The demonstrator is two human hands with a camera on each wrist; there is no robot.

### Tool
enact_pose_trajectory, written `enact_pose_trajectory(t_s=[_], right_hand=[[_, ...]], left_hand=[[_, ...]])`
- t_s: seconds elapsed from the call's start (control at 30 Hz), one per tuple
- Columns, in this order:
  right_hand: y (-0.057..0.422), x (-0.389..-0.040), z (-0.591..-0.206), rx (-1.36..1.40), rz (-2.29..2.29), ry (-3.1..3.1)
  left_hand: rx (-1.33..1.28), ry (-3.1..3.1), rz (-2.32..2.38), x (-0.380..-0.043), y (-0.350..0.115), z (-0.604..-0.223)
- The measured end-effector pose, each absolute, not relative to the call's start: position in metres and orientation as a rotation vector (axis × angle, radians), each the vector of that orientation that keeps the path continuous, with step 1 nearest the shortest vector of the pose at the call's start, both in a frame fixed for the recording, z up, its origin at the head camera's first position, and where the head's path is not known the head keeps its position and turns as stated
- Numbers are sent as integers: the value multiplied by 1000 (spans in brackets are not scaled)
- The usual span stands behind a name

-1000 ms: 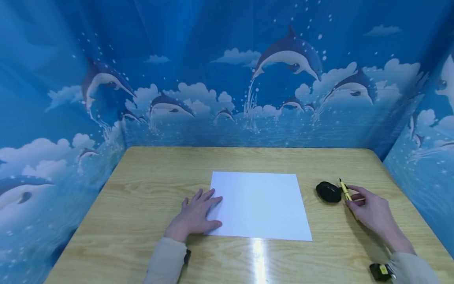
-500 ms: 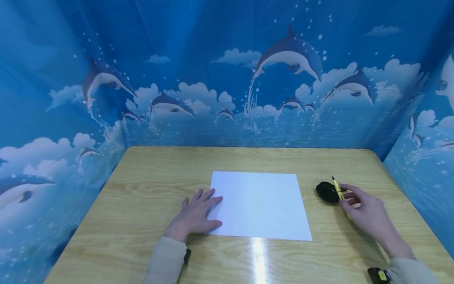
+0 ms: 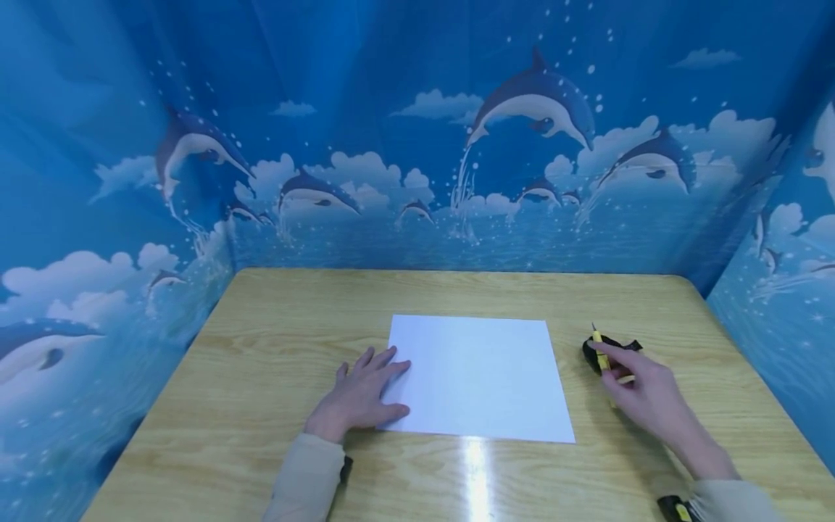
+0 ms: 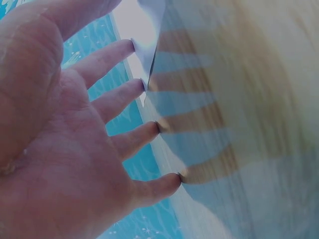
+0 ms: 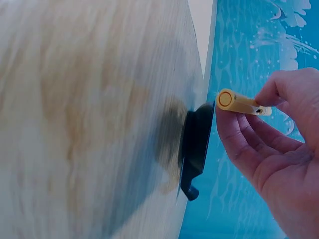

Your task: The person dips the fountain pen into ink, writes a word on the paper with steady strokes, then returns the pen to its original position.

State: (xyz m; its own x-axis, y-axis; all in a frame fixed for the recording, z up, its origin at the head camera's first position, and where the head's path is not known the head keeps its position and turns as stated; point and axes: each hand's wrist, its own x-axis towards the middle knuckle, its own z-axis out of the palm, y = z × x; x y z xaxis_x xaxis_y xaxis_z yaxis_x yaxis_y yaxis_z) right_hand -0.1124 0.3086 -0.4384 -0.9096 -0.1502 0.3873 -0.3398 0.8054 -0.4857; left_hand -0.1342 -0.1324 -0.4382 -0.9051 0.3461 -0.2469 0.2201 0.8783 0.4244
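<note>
A white sheet of paper lies flat on the wooden table. My left hand rests at its left edge with fingers spread; thumb and index finger reach onto the sheet. The left wrist view shows those fingers nearly straight. To the right, my right hand pinches a slim yellow pen with a dark, thin tip pointing away from me. In the right wrist view the pen's round end faces the camera. Beneath the pen sits a glossy black oval object with a small tab; its kind is unclear.
The wood-grain table carries a bright glare streak in front of the paper. A blue dolphin-print curtain stands behind the table and along both sides. Black wrist devices sit by the sleeves.
My right hand has moved left with the pen, from the right side of the black object to over it, partly covering it. The left hand and paper have stayed put.
</note>
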Motion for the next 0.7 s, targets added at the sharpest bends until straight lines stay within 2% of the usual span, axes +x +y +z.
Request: enact_pose_trajectory(t_s=[0.7], right_hand=[[290,-115,-439,396,881,-2585]], left_hand=[[427,2733,571,-134,-134,-440]])
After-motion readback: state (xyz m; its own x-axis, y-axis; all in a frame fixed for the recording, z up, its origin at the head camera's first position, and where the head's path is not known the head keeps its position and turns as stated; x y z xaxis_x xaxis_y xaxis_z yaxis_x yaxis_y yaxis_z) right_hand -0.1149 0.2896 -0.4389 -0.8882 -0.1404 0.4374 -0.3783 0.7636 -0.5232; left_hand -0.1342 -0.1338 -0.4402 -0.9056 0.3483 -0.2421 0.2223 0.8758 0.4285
